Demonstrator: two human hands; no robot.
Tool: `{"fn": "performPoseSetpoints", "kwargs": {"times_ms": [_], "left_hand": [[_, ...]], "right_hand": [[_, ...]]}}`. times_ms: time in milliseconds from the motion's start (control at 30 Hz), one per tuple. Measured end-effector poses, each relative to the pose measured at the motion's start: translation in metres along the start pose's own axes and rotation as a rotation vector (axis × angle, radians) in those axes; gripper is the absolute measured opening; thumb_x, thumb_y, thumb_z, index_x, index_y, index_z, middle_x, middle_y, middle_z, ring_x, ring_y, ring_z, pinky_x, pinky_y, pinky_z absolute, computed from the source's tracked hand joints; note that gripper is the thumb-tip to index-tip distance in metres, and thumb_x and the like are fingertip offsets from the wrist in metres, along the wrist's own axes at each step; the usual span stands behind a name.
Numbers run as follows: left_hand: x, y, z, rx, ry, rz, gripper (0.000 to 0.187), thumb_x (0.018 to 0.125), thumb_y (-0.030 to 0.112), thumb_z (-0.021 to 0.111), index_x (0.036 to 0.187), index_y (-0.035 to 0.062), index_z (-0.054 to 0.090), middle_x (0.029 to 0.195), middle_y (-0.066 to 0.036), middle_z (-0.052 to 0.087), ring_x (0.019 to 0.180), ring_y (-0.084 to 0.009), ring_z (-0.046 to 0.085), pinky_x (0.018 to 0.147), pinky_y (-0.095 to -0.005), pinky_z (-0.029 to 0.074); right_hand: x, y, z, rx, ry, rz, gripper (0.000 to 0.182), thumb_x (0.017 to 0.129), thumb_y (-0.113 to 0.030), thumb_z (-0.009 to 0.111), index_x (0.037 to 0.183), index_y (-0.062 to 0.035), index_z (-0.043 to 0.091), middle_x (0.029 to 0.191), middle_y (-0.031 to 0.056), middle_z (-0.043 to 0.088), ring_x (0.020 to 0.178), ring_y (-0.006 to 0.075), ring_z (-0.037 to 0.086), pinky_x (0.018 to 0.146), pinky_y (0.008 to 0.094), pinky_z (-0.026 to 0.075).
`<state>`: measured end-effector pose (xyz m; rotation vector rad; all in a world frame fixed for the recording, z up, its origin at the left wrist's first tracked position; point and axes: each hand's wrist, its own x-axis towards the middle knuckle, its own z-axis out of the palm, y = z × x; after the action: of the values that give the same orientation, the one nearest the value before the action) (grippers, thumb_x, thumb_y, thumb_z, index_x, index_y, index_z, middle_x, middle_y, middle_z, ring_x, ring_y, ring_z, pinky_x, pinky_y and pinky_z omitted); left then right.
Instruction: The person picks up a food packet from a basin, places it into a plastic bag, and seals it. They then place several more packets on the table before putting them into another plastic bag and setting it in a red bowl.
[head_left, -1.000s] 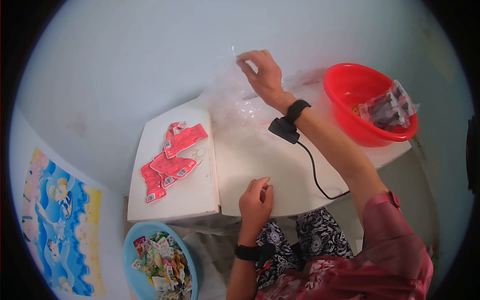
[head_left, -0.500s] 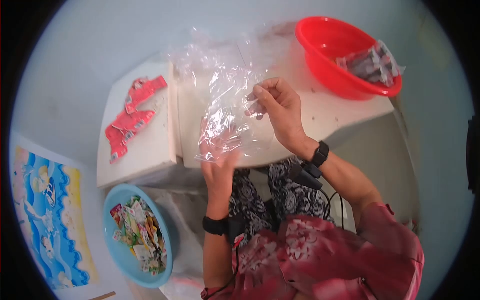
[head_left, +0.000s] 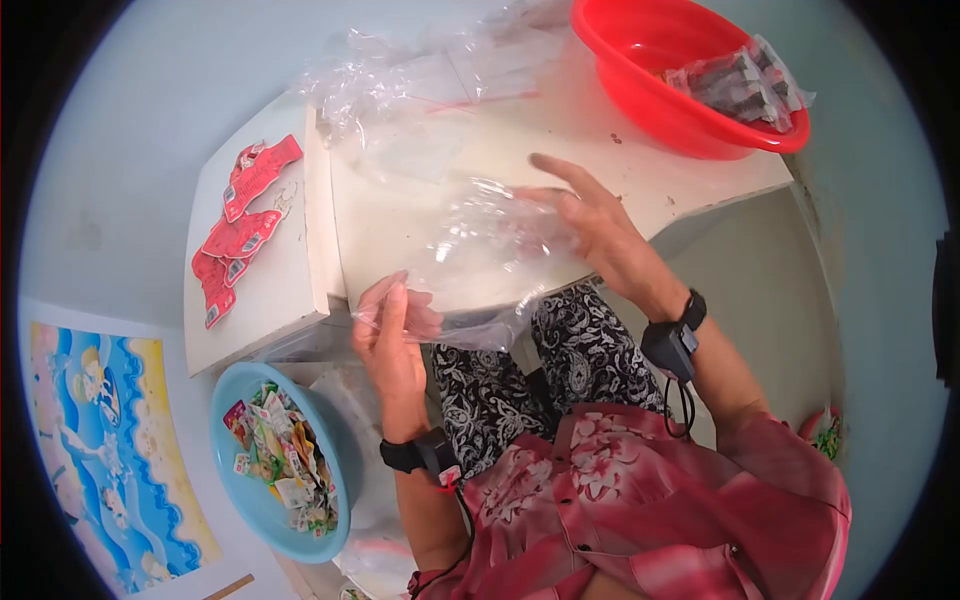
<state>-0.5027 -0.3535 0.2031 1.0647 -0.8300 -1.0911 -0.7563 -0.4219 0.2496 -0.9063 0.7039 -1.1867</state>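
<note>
A clear plastic bag (head_left: 480, 250), crumpled and shiny, stretches between my two hands above the white table's front edge. My left hand (head_left: 395, 335) is closed on the bag's lower left part, thumb against fingers. At its upper right end, my right hand (head_left: 610, 235) holds the film, with one finger stretched out away from it. Some of the right fingers show blurred through the plastic. More clear plastic bags (head_left: 375, 85) lie heaped at the back of the white table (head_left: 390, 225).
Red printed packets (head_left: 245, 235) lie on the white surface at left. A red basin (head_left: 640, 90) at the back right holds clear packs of dark pieces (head_left: 735, 88). Below left stands a blue basin (head_left: 225, 470) with many small colourful packets (head_left: 285, 450).
The bag has come away from the heap and down toward me. My left hand has moved left and lower, my right hand right and lower, with one finger now extended.
</note>
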Motion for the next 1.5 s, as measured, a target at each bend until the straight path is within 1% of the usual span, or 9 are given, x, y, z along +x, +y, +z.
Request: {"fn": "performPoseSetpoints", "kwargs": {"times_ms": [100, 333, 433, 600, 733, 1033, 1133, 1267, 1500], "left_hand": [[-0.006, 0.013, 0.008, 0.03, -0.025, 0.017, 0.031, 0.102, 0.017, 0.06, 0.129, 0.0002, 0.062, 0.091, -0.007, 0.071, 0.076, -0.0123, 0.066, 0.063, -0.0253, 0.053], [-0.029, 0.017, 0.043, 0.07, -0.093, -0.036, 0.03, 0.103, 0.015, 0.058, 0.127, -0.0029, 0.06, 0.093, -0.014, 0.073, 0.078, -0.0244, 0.073, 0.072, -0.0317, 0.059], [-0.039, 0.005, 0.036, 0.149, -0.133, -0.171, 0.023, 0.103, 0.015, 0.059, 0.119, -0.0024, 0.061, 0.087, -0.014, 0.072, 0.076, -0.0238, 0.072, 0.071, -0.0321, 0.058], [-0.043, 0.013, 0.015, 0.162, -0.105, -0.072, 0.017, 0.103, 0.015, 0.06, 0.109, -0.0002, 0.064, 0.062, -0.002, 0.053, 0.054, -0.0107, 0.049, 0.05, -0.0252, 0.038], [-0.043, 0.013, 0.011, 0.099, -0.129, -0.091, 0.018, 0.102, 0.014, 0.061, 0.109, -0.0021, 0.064, 0.062, -0.004, 0.057, 0.052, -0.0116, 0.053, 0.049, -0.025, 0.039], [-0.051, -0.001, -0.005, 0.177, -0.058, -0.174, 0.021, 0.1, 0.013, 0.062, 0.115, -0.0021, 0.064, 0.065, -0.003, 0.057, 0.056, -0.0119, 0.054, 0.053, -0.0261, 0.042], [-0.052, -0.002, 0.005, 0.289, -0.044, -0.186, 0.023, 0.1, 0.013, 0.062, 0.117, -0.0023, 0.065, 0.068, -0.004, 0.059, 0.06, -0.0125, 0.058, 0.058, -0.0261, 0.046], [-0.046, -0.001, 0.004, 0.266, 0.057, -0.097, 0.023, 0.101, 0.015, 0.06, 0.117, -0.0022, 0.066, 0.069, -0.002, 0.06, 0.063, -0.0105, 0.057, 0.061, -0.0246, 0.045], [-0.043, 0.017, 0.002, 0.531, 0.103, 0.053, 0.024, 0.106, 0.017, 0.056, 0.108, -0.0033, 0.069, 0.065, 0.002, 0.052, 0.059, -0.0043, 0.046, 0.058, -0.0218, 0.039]], "right_hand": [[0.012, 0.007, -0.009, -0.264, -0.155, 0.093, 0.02, 0.096, -0.022, 0.073, 0.101, -0.0044, 0.067, 0.092, 0.0039, 0.073, 0.082, 0.0127, 0.07, 0.076, 0.0249, 0.053], [0.018, 0.034, -0.016, -0.084, 0.092, -0.095, 0.014, 0.097, -0.019, 0.071, 0.095, -0.006, 0.066, 0.081, 0.0005, 0.068, 0.064, 0.0052, 0.059, 0.058, 0.0218, 0.045], [0.014, 0.031, -0.006, -0.071, 0.17, -0.18, 0.014, 0.096, -0.019, 0.073, 0.094, -0.0067, 0.066, 0.076, -0.0018, 0.065, 0.063, 0.0035, 0.056, 0.056, 0.0208, 0.042], [0.02, 0.007, -0.032, -0.251, 0.172, -0.205, 0.017, 0.094, -0.019, 0.076, 0.09, -0.0054, 0.067, 0.068, -0.0057, 0.059, 0.06, 0.0013, 0.048, 0.054, 0.02, 0.038], [0.023, 0.001, -0.035, -0.388, 0.27, -0.297, 0.018, 0.093, -0.02, 0.077, 0.088, -0.0044, 0.068, 0.065, -0.0072, 0.056, 0.06, 0.0008, 0.045, 0.054, 0.0197, 0.036], [0.043, 0.023, -0.048, -0.745, 0.244, -0.483, 0.029, 0.094, -0.028, 0.073, 0.105, -0.0008, 0.068, 0.086, 0.0062, 0.071, 0.078, 0.0172, 0.067, 0.071, 0.0317, 0.053], [0.028, 0.005, -0.028, -1.097, -0.008, -0.227, 0.029, 0.092, -0.026, 0.073, 0.111, -0.0036, 0.069, 0.091, 0.0105, 0.073, 0.086, 0.0242, 0.07, 0.077, 0.0362, 0.055], [0.035, 0.033, -0.034, -1.026, -0.099, -0.388, 0.024, 0.09, -0.013, 0.07, 0.113, -0.0074, 0.07, 0.097, 0.0118, 0.073, 0.086, 0.0278, 0.071, 0.076, 0.0376, 0.055], [0.032, 0.013, -0.021, -0.776, -0.072, -0.39, 0.012, 0.093, -0.004, 0.07, 0.104, -0.0024, 0.07, 0.09, 0.005, 0.07, 0.074, 0.013, 0.062, 0.067, 0.0271, 0.05]]}}
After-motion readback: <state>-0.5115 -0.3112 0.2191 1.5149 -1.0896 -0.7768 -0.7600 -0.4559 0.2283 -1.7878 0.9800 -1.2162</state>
